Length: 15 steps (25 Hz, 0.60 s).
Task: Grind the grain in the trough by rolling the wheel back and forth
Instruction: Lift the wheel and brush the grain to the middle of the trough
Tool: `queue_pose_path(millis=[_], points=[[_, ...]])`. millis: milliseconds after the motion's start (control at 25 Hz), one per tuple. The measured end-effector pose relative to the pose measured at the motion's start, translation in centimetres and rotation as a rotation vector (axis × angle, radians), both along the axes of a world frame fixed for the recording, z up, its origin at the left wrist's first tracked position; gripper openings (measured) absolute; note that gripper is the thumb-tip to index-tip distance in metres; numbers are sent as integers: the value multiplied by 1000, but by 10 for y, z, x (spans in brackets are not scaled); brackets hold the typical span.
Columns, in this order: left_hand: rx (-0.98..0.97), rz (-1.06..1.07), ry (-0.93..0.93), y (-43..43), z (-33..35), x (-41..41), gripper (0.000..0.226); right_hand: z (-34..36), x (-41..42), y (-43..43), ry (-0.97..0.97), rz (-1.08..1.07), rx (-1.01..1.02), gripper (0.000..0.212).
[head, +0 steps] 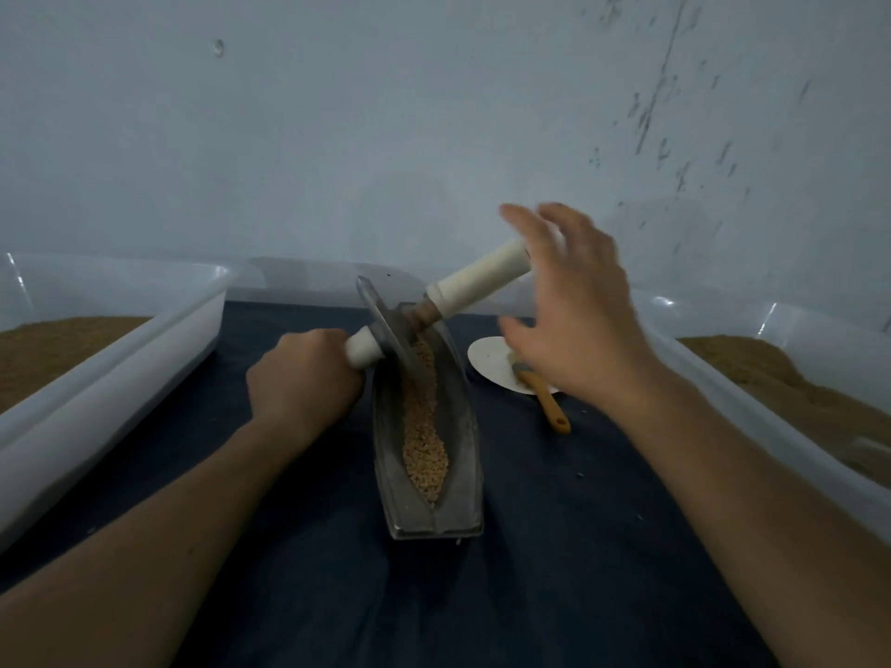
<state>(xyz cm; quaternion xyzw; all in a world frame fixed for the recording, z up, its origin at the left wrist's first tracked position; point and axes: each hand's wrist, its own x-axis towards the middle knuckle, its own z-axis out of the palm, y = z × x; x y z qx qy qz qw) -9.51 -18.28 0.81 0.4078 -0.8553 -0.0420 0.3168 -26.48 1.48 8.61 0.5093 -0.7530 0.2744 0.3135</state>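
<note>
A long metal trough (458,484) lies on the dark cloth, pointing away from me, with a strip of tan grain (424,426) along its groove. A grey metal wheel (385,325) stands tilted at the trough's far end, with a white handle on each side. My left hand (303,378) grips the left handle (361,351). My right hand (573,306) hovers with spread, straight fingers just beyond the end of the raised right handle (482,282). Whether it touches the handle I cannot tell.
A small white plate (492,364) with an orange-handled brush (549,402) lies right of the trough. Clear plastic bins (120,349) holding brown grain stand to the left and to the right (771,378). A pale wall rises close behind the table.
</note>
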Motion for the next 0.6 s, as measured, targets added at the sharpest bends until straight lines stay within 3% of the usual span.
queue_pose_path(millis=[80,160,280,400,520,600], points=[[25,9,47,-2,-1,1,12,2,-10,32,-204,-52,-77,59],[85,11,119,-4,-3,3,10,-4,-23,53,-400,-233,139,35],[176,-18,245,-6,-4,8,13,-33,-29,53,-532,-339,478,50],[278,-65,420,-9,-3,16,15,-57,-24,39,-471,-346,652,64],[389,-84,565,-13,-2,19,17,-70,-24,31,-432,-298,626,56],[455,-79,624,-18,-3,21,18,-73,-21,30,-356,-224,435,48]])
